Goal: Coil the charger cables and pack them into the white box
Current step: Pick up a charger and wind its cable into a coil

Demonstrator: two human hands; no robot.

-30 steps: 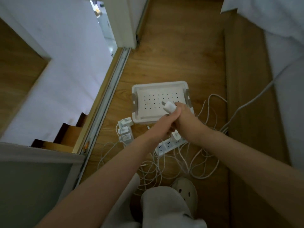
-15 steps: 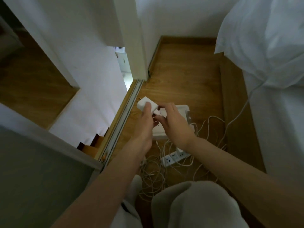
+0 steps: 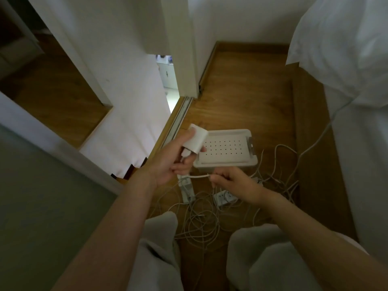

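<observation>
My left hand grips a white charger block above the floor, just left of the white box. The box lies on the wooden floor with a perforated bottom and nothing inside. From the block a white cable runs right to my right hand, which pinches it in front of the box. A tangle of white cables lies on the floor between my knees and the box.
A white power strip and more chargers lie among the cables. A sliding door track and a stair drop are to the left. A bed with white bedding stands on the right, a cable hanging from it.
My hands have drawn apart: the left keeps the charger block, the right has slid down and right along its cable. The view has tilted, showing the whole box again.
</observation>
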